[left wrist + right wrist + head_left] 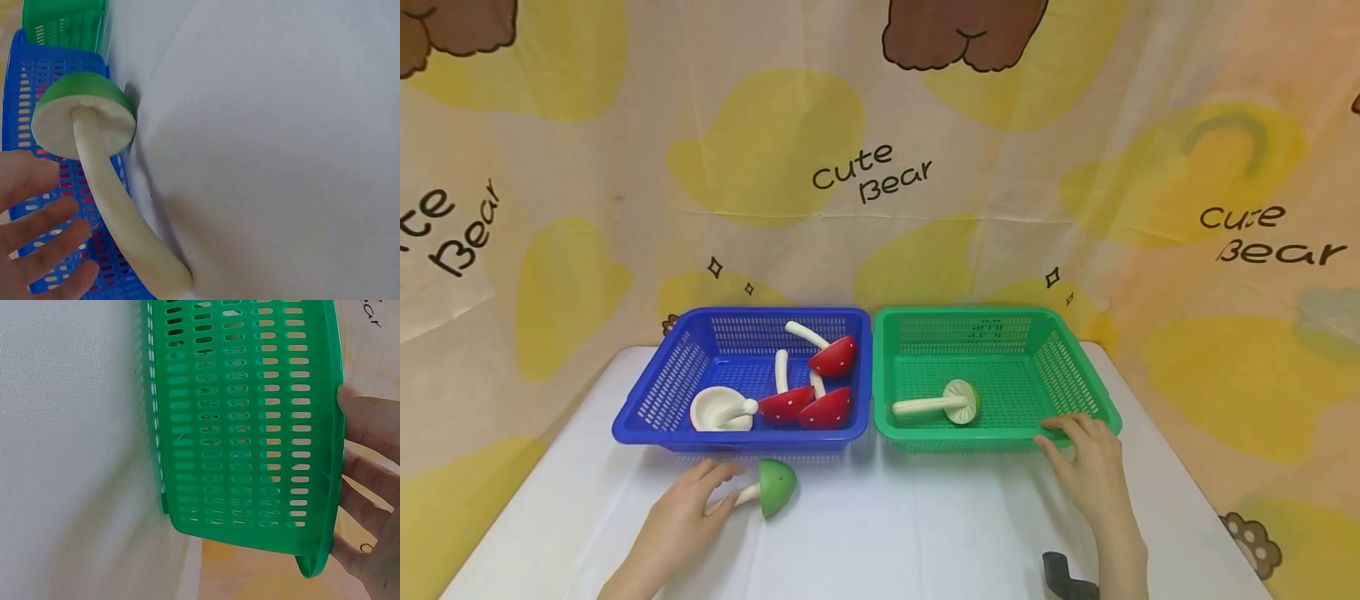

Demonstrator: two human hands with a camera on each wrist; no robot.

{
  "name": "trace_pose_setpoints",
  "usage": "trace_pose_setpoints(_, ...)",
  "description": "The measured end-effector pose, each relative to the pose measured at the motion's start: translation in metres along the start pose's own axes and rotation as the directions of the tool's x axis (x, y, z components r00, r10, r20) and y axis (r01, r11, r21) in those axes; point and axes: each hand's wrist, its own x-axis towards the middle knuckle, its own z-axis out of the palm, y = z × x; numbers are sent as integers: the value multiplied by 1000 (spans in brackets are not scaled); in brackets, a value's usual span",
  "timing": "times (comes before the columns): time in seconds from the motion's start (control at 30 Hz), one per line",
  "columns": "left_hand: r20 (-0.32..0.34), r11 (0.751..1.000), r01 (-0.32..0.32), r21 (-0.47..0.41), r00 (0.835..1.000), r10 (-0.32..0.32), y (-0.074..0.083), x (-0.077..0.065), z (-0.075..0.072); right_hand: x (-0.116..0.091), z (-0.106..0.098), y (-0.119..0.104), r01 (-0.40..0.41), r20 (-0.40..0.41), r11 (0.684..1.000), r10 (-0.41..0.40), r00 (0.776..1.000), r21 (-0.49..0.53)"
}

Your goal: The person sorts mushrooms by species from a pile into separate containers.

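Observation:
A toy mushroom with a green cap (777,487) and a pale stem (119,206) lies on the white table in front of the blue basket. My left hand (688,508) is around its stem end in the head view. In the left wrist view the fingers (53,250) are spread, with a gap between them and the stem. My right hand (1090,458) rests its fingertips (353,403) on the front right rim of the green basket (250,544). Inside that basket lies another green-capped mushroom (958,402), stem pointing left.
The blue basket (658,435) stands side by side with the green one. It holds several red-capped mushrooms (833,358) and one lying with its pale underside (711,408) up. A black curved object (1060,575) lies by the right forearm. A patterned cloth (895,242) hangs behind.

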Motion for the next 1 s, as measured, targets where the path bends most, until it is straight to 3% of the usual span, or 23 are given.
trace_pose_setpoints(0.47,128,998,33,47,991,-39,-14,-3,2,1,-1,-2,-4,4,1000,4,1000,-5)
trace_pose_setpoints(1.0,117,999,28,22,993,-30,-17,-7,11,1,-1,-3,2,2,1000,-2,1000,-18)
